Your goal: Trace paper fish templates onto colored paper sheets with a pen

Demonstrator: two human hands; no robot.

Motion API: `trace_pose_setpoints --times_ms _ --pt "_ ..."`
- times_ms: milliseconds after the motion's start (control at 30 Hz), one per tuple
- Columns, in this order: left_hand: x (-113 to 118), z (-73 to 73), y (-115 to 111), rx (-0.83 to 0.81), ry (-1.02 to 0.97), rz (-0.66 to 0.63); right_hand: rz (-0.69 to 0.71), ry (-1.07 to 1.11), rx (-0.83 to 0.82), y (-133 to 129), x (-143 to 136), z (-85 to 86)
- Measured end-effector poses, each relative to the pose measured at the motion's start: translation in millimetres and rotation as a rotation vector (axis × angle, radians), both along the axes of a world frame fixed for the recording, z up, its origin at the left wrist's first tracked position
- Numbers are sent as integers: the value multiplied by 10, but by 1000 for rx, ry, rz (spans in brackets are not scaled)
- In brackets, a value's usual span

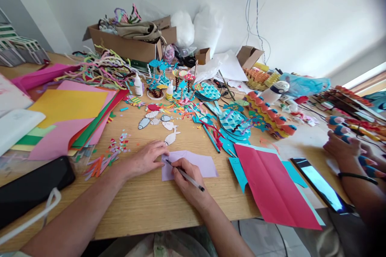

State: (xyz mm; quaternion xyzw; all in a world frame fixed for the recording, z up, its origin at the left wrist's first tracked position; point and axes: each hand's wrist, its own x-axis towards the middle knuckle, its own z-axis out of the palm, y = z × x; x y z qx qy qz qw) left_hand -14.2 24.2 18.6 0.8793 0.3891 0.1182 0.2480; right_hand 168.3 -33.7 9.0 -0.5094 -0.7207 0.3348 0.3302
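On the wooden table in front of me lies a lilac sheet of paper [199, 164]. My right hand [190, 176] is closed round a pen [193, 181], whose tip touches the sheet near its left end. Fingers spread, my left hand [149, 157] rests at the sheet's upper left corner and holds nothing. Just beyond its fingertips is a white paper fish [171, 138]. Several more small cut-out fish [155, 121] lie farther up, some with drawn outlines and scales.
Coloured paper sheets [69, 103] and a black phone [36, 188] lie at left. Glue bottles [138, 85] stand behind paper scraps. A red sheet [271, 184] overhangs the table edge at right, beside a lit phone [321, 184]. At far right, a co-worker's hand [343, 146] holds a coloured craft piece.
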Motion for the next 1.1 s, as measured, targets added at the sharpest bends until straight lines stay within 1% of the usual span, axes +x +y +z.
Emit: trace_pose_setpoints --times_ms 1100 --pt "-9 -2 1 25 -23 -6 -2 -8 -4 3 1 -3"
